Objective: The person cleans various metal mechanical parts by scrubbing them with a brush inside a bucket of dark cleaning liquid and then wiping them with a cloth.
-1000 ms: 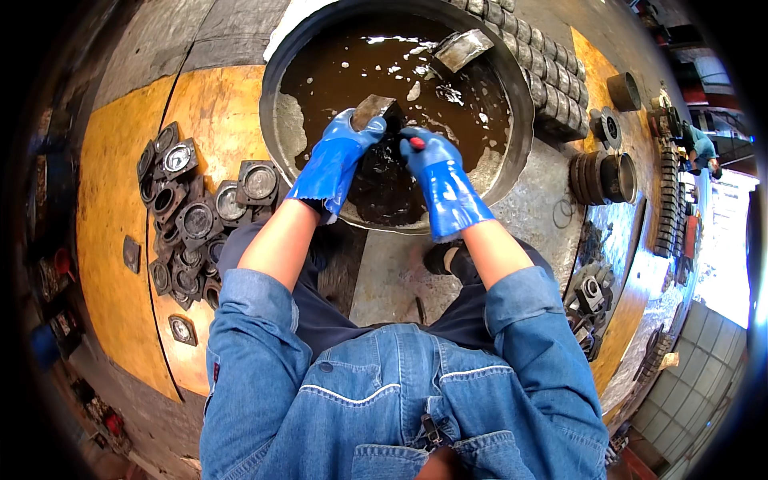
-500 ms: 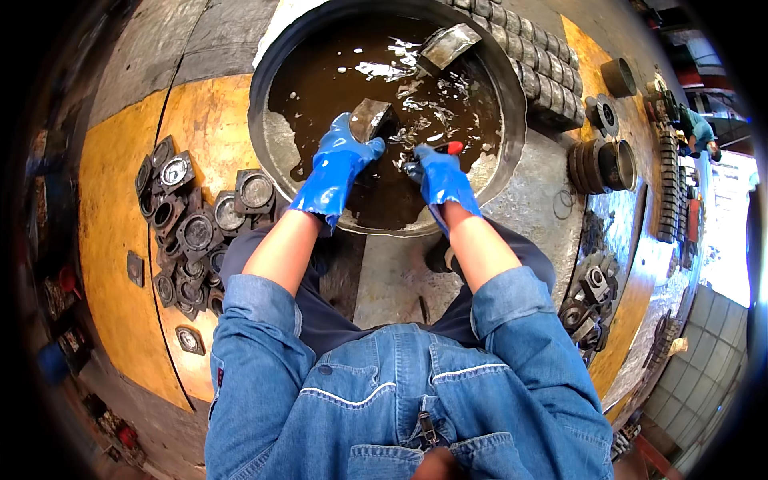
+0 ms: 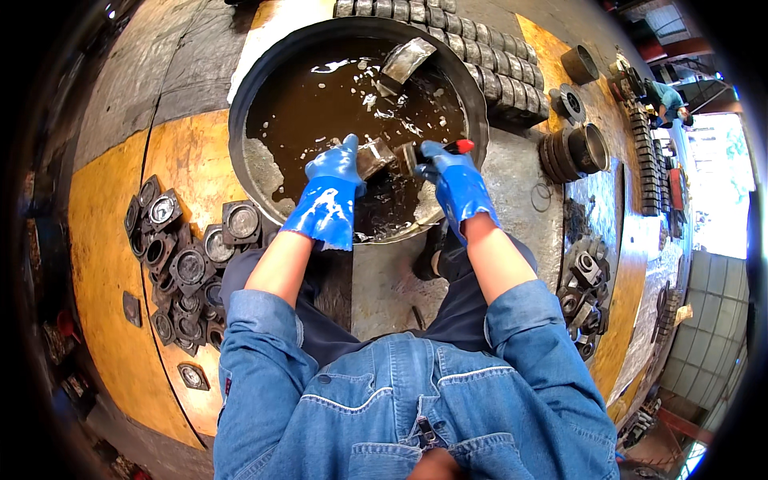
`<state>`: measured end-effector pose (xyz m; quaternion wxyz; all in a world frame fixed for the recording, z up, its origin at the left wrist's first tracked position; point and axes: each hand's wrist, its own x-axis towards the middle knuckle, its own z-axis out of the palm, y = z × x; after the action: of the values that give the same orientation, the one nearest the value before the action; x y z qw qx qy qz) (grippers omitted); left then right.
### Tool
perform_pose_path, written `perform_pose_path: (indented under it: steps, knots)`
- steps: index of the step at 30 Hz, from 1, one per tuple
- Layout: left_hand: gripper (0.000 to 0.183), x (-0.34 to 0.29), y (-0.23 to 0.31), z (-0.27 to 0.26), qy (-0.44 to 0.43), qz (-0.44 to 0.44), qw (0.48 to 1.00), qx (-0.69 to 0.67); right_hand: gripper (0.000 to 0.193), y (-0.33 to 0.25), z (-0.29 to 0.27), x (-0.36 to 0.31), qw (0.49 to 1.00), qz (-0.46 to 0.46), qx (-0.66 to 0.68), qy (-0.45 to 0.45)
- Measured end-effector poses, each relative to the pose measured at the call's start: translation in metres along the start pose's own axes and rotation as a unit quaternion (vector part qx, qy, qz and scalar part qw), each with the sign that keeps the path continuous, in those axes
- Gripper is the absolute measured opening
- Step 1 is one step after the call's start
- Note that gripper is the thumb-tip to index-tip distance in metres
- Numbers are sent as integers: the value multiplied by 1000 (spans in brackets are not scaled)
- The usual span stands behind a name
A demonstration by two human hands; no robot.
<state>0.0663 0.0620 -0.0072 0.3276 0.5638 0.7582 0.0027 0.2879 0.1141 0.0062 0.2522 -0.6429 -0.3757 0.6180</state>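
Both my hands wear blue rubber gloves over a round black basin (image 3: 264, 88) of brown oily liquid. My left hand (image 3: 332, 192) grips a grey metal part (image 3: 374, 156) just above the liquid. My right hand (image 3: 452, 182) holds a brush with a red handle (image 3: 458, 147) whose head rests against that part. Another grey metal part (image 3: 406, 59) leans half out of the liquid at the far side of the basin.
A heap of dark square bearing housings (image 3: 180, 260) lies on the yellow floor at my left. Rows of metal rings (image 3: 488, 60) run behind the basin. Cylindrical sleeves (image 3: 574, 152) and more housings (image 3: 584, 276) lie at my right. A person (image 3: 666, 100) crouches far right.
Both hands have lifted a little out of the liquid, and the metal part and brush stand higher above the surface. My head has shifted, so the basin sits more to the right.
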Motion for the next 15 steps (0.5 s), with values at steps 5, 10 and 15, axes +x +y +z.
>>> perform_pose_path:
  steps: [5,10,15]
  knots:
    - [78,-2,-22,6,88,69,990,87,29,18,11,5,980,-29,176,-84]
    - [85,-23,-22,-2,92,84,991,52,27,44,17,42,989,47,131,-50]
    - [82,-33,-21,-13,82,90,993,-10,40,82,32,86,989,74,120,-38]
